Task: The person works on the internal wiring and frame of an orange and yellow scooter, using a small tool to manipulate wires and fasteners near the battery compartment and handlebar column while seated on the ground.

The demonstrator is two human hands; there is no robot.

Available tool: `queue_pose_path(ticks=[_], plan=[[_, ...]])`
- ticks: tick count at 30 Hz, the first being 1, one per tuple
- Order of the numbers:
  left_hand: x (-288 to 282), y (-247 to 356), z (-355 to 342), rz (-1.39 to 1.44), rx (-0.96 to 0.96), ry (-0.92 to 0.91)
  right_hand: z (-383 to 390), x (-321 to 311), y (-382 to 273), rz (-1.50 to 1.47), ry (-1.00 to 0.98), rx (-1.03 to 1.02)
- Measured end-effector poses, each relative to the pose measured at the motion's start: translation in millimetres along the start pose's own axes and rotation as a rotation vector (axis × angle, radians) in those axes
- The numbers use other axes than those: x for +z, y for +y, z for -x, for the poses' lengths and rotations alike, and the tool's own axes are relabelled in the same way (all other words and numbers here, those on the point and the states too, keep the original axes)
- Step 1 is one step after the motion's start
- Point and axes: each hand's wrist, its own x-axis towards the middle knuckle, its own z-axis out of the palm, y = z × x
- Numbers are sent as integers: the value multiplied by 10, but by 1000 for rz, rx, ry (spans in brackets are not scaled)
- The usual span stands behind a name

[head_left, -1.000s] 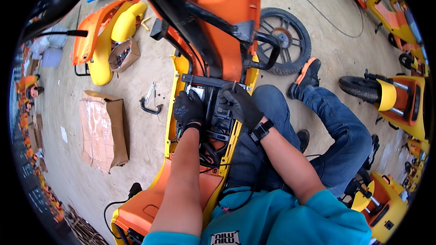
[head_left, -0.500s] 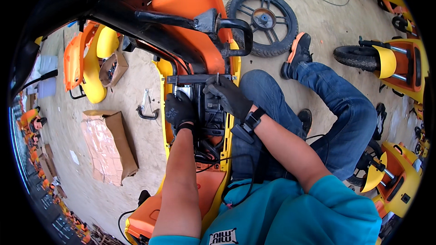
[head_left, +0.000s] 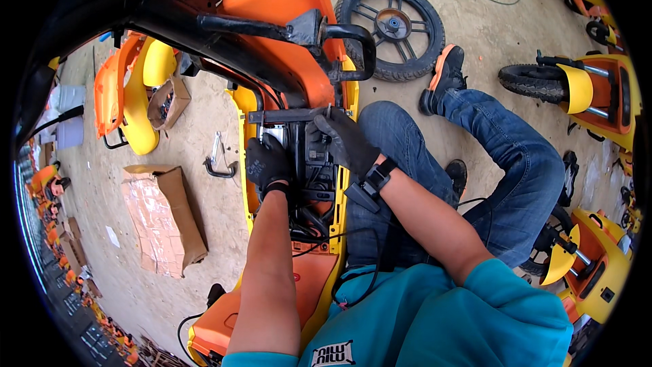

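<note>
An orange-and-yellow scooter body (head_left: 345, 224) lies in front of me, with its black inner compartment (head_left: 319, 177) uncovered. A dark metal crossbar (head_left: 285, 116) spans the compartment's far end. My left hand (head_left: 267, 162), in a black glove, is curled inside the left part, next to a silver metal part (head_left: 275, 133); its fingertips are mostly hidden. My right hand (head_left: 345, 141), also gloved, has its fingers bent closed at the crossbar's right end. Whatever is between those fingers is too small to make out. A black cable (head_left: 356, 231) runs across the body below my hands.
Above the compartment rises a black tubular frame (head_left: 176, 27). A loose wheel (head_left: 392, 25) lies on the floor beyond my legs. To the left are a cardboard box (head_left: 159, 214), a small open box (head_left: 170, 103) and yellow-orange panels (head_left: 139, 95). Other scooters (head_left: 604, 102) stand at right.
My right hand has shifted slightly, its fingers turning at the crossbar's end. My left hand stays in nearly the same place. The view has moved a little.
</note>
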Motion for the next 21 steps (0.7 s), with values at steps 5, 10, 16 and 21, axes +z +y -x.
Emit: queue_pose_path(ticks=[5, 10, 16, 21], plan=[[14, 10, -4, -11, -5, -12, -14, 15, 4, 93, 50, -9], [28, -4, -8, -8, -16, -17, -27, -8, 36, 93, 32, 16], [58, -11, -7, 10, -4, 26, 4, 0, 2, 92, -13, 18], [11, -7, -19, 2, -35, -5, 42, 96, -50, 105, 16, 53]])
